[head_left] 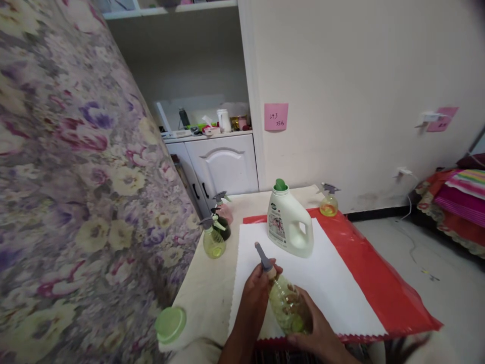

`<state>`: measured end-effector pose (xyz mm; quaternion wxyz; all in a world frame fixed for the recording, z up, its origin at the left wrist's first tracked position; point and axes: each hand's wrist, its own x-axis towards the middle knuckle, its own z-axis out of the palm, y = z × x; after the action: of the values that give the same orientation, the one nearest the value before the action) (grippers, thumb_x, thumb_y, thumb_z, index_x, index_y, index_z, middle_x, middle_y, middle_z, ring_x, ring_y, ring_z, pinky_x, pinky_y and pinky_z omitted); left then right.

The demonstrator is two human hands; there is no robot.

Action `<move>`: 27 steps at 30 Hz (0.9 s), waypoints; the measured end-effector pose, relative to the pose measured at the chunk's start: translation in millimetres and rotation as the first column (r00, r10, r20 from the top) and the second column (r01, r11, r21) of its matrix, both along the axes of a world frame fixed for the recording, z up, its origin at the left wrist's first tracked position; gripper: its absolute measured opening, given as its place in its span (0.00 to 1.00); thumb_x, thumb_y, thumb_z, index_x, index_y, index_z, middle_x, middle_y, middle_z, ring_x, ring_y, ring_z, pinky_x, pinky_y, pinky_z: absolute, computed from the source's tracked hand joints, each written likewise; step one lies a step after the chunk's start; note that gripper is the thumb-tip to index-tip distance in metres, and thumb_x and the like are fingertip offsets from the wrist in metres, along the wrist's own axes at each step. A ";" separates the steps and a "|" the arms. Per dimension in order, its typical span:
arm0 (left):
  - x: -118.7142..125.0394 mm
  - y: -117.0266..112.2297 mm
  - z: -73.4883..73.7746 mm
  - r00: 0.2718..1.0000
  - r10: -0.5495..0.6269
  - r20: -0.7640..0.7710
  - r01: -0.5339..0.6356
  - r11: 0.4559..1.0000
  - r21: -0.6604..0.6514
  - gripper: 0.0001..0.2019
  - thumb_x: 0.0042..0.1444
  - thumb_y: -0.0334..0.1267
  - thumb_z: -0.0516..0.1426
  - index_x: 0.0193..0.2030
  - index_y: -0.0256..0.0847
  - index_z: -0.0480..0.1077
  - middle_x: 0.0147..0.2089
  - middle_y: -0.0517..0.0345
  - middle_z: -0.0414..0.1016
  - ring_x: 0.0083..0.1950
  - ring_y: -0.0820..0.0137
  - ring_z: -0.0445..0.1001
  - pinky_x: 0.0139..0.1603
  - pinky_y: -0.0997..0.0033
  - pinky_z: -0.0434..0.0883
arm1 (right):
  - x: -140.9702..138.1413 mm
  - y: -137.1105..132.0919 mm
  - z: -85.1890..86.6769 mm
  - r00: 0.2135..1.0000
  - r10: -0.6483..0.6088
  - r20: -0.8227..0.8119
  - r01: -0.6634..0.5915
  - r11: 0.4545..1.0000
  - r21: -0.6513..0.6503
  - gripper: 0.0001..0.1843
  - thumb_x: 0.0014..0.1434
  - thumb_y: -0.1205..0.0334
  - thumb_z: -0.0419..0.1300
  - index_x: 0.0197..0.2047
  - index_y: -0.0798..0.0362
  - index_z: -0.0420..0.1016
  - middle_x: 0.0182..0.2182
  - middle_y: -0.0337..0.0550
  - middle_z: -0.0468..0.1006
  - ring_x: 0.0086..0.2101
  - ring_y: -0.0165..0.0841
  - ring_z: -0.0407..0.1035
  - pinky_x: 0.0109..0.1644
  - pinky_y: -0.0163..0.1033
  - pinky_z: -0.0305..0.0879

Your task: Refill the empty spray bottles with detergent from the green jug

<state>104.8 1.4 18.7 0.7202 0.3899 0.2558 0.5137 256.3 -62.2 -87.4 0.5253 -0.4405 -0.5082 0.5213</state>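
A see-through yellow-green spray bottle point(284, 298) leans to the left near the front edge of the table, its grey spray head point(262, 255) pointing up and away. The fingers of my left hand point(255, 290) close around the collar below that head. Lower down, my right hand point(316, 328) wraps the bottle's body from the right and underneath. Behind both hands, a large pale green detergent jug point(288, 225) with a green cap point(280, 185) stands on a white sheet point(329, 283).
At the table's left edge stand a yellow spray bottle point(214, 242), a dark bottle point(223, 222) and a pink one point(223, 207). Another spray bottle point(329, 205) is at the back right. Red plastic point(375, 273) lies under the sheet. A green lid point(170, 324) sits front left.
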 end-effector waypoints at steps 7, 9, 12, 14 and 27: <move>-1.3 1.2 -1.6 0.999 0.003 0.037 0.000 0.997 -0.074 0.19 0.50 0.43 0.65 0.47 0.36 0.74 0.43 0.47 0.78 0.46 0.61 0.74 0.48 0.62 0.68 | 0.1 -1.0 5.6 0.999 0.003 -0.038 -0.004 1.000 -0.019 0.55 0.38 0.48 0.74 0.65 0.49 0.53 0.60 0.55 0.66 0.61 0.52 0.58 0.64 0.53 0.55; -0.2 2.7 -4.0 0.999 0.034 0.023 -0.031 0.995 -0.100 0.18 0.48 0.43 0.66 0.44 0.37 0.74 0.42 0.49 0.78 0.44 0.62 0.75 0.46 0.63 0.69 | 0.0 -1.7 4.9 1.000 -0.014 -0.013 0.014 0.999 -0.036 0.55 0.38 0.50 0.74 0.65 0.50 0.53 0.60 0.56 0.66 0.61 0.52 0.57 0.64 0.53 0.54; 1.7 3.9 -7.9 0.997 0.080 0.002 -0.080 0.994 -0.080 0.16 0.49 0.43 0.66 0.43 0.37 0.75 0.41 0.49 0.78 0.43 0.63 0.75 0.46 0.65 0.69 | -1.5 -1.4 4.6 0.999 -0.013 0.030 0.015 0.997 -0.075 0.55 0.38 0.54 0.74 0.65 0.50 0.52 0.59 0.56 0.66 0.60 0.51 0.58 0.64 0.53 0.53; 2.6 4.3 -10.0 0.994 0.111 -0.009 -0.111 0.992 -0.064 0.17 0.49 0.43 0.65 0.43 0.37 0.75 0.40 0.50 0.78 0.44 0.64 0.75 0.46 0.66 0.69 | -3.9 -1.0 5.0 1.000 -0.018 0.022 0.020 0.996 -0.092 0.55 0.38 0.53 0.74 0.65 0.49 0.53 0.59 0.55 0.66 0.59 0.50 0.60 0.64 0.53 0.53; 5.4 5.3 -10.8 0.976 0.198 -0.087 -0.204 0.977 -0.058 0.20 0.47 0.45 0.66 0.45 0.38 0.76 0.44 0.49 0.78 0.48 0.60 0.75 0.55 0.59 0.67 | -12.6 -1.8 9.7 0.997 -0.058 -0.052 0.053 0.994 -0.099 0.54 0.36 0.48 0.73 0.63 0.47 0.54 0.56 0.53 0.68 0.55 0.49 0.64 0.61 0.52 0.58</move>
<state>110.2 6.6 7.9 0.6661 0.3584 0.3398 0.5589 243.8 -64.0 -77.8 0.5312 -0.4650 -0.4552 0.5426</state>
